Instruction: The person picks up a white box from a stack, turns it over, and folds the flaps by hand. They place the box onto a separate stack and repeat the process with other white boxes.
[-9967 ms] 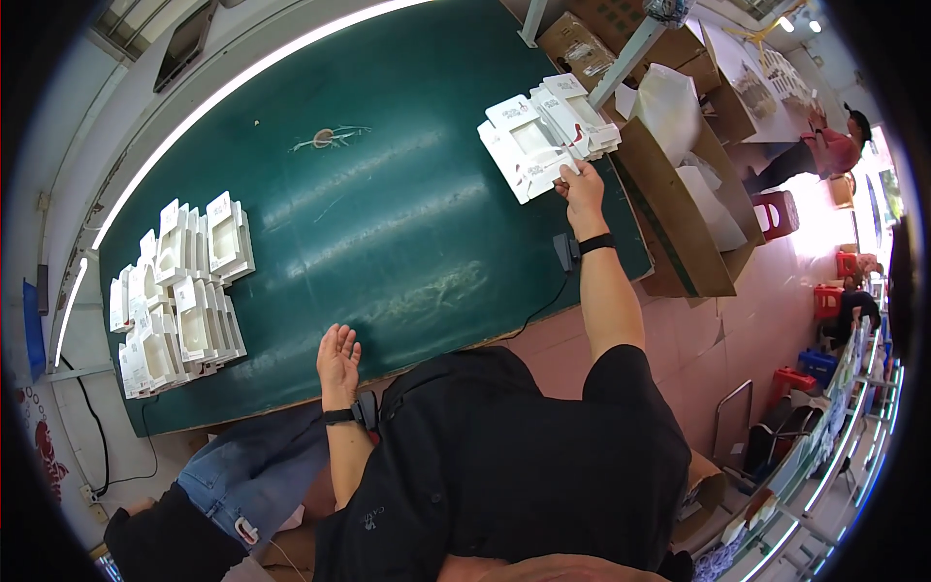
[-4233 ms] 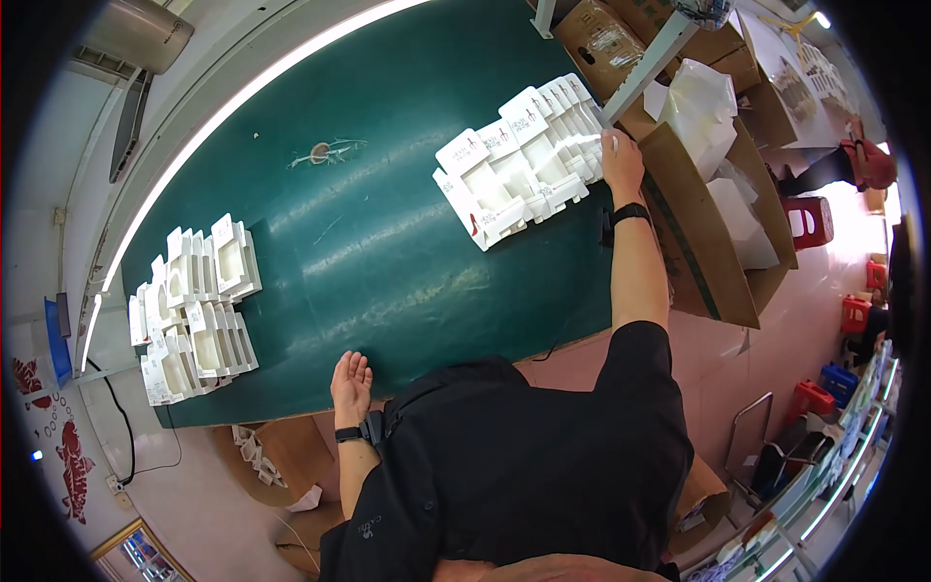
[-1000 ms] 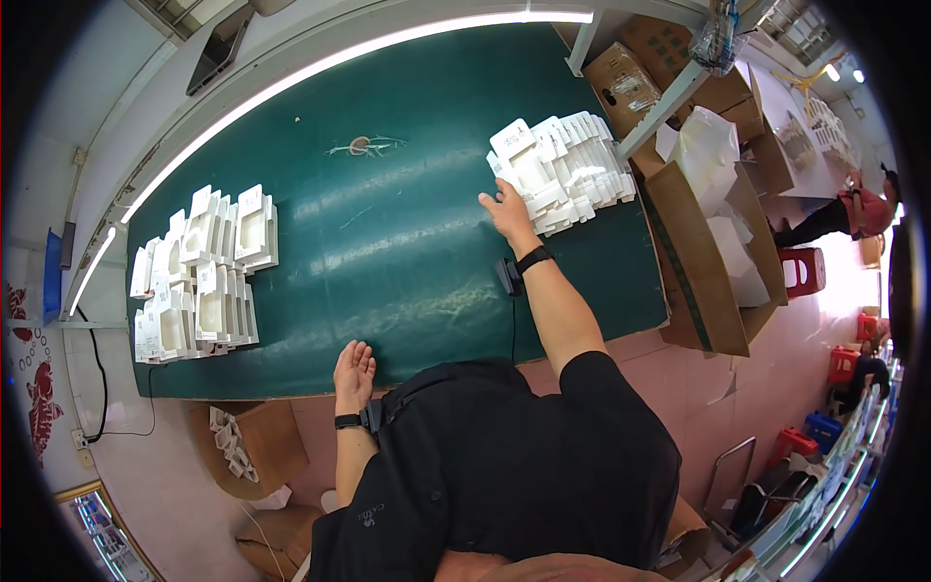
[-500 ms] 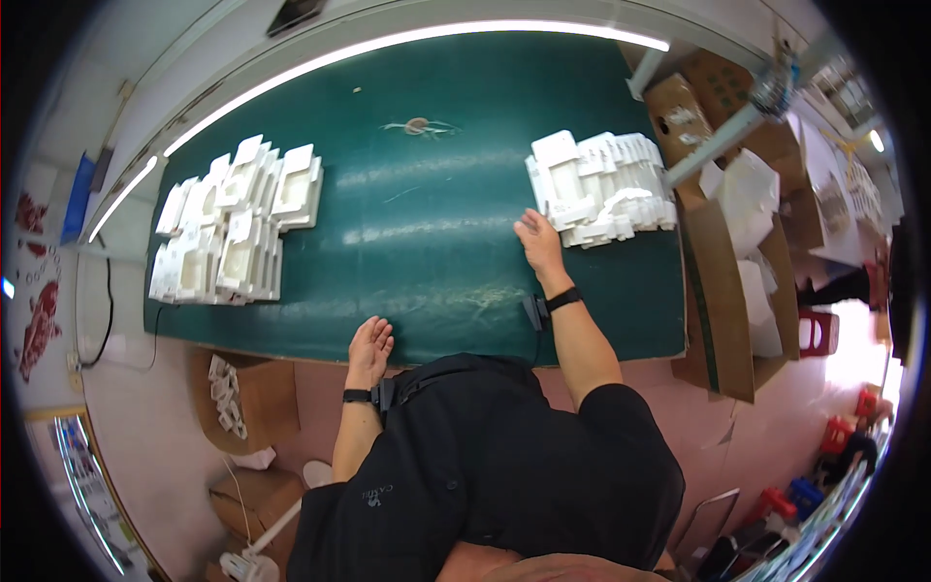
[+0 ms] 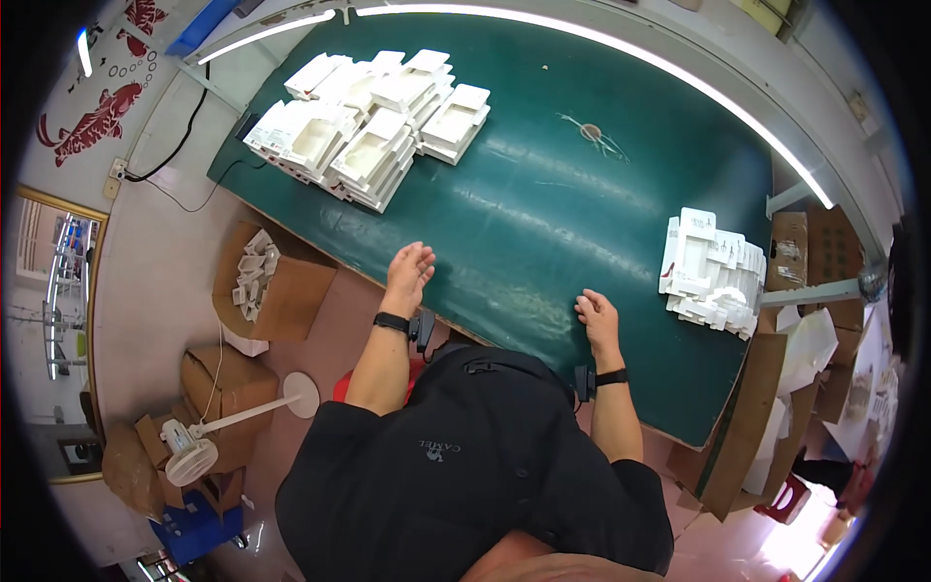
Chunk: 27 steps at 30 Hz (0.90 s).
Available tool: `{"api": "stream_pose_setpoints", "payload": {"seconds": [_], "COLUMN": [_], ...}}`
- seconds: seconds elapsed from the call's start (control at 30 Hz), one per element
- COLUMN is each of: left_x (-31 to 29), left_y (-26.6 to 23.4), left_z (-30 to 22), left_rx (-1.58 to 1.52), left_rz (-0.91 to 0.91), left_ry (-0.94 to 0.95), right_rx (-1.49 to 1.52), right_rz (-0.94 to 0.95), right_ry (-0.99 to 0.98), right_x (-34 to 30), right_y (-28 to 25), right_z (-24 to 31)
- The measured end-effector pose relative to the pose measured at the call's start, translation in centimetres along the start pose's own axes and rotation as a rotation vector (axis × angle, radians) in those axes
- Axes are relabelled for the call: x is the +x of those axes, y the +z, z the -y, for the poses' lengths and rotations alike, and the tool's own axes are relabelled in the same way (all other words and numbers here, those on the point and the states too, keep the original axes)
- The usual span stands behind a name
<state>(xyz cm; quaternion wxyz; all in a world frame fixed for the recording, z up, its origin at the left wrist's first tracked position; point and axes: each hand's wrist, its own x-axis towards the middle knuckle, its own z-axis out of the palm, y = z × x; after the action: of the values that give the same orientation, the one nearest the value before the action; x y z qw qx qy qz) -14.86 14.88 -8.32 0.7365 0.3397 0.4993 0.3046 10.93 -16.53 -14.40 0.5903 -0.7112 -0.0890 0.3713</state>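
Observation:
My left hand point(image 5: 410, 270) hovers near the front edge of the green table, empty, with its fingers loosely bent and apart. Farther right, my right hand point(image 5: 598, 318) is over the tabletop, also empty, its fingers half curled. Stacks of white shallow rectangular trays point(image 5: 373, 160) stand at the left of the table, beyond my left hand. An overlapping row of white box-like pieces point(image 5: 713, 262) lies near the right edge, apart from my right hand.
The green table point(image 5: 514, 233) carries a small round brown piece with pale strands point(image 5: 591, 132). A cardboard box of white pieces point(image 5: 291, 296) stands at the left, near a white fan point(image 5: 189, 451). More cardboard boxes point(image 5: 742, 427) stand at the right. A light bar point(image 5: 601, 37) spans the far side.
My right hand has drawn back from the white pieces on the right toward my body. My left hand has moved forward over the table edge. The view has turned to the left.

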Motion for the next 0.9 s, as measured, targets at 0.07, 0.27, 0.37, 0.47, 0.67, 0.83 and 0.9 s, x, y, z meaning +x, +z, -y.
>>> {"api": "stream_pose_setpoints", "payload": {"seconds": [0.07,0.27,0.37,0.47,0.67,0.83,0.9], "left_x": [2.0,6.5,8.3,8.9,10.8,13.5,14.4], "left_y": [-0.6,-0.5,0.4,0.2,-2.6,-6.6,-7.2], "left_z": [-2.3,-8.4,-11.0,-15.4,-25.2,-26.8,-27.0], "left_rx": [0.024,0.165,0.256,0.46,0.975,1.312,1.429], "left_rz": [0.002,0.07,0.117,0.077,-0.297,-0.547,-0.566], "left_ry": [0.052,0.245,0.389,0.683,1.366,1.246,1.164], "right_rx": [-0.009,0.0,0.006,0.024,0.01,-0.009,-0.022], "right_rz": [-0.021,-0.12,-0.133,-0.154,-0.209,-0.207,-0.193], "right_ry": [0.017,0.067,0.069,0.074,0.078,0.091,0.076], "right_x": [-0.6,-1.5,-1.9,-2.6,-3.2,-3.8,-3.5], "right_y": [1.3,6.9,9.7,11.8,12.2,12.8,12.5], "right_z": [0.0,0.7,1.6,1.9,1.2,2.3,2.5]}}
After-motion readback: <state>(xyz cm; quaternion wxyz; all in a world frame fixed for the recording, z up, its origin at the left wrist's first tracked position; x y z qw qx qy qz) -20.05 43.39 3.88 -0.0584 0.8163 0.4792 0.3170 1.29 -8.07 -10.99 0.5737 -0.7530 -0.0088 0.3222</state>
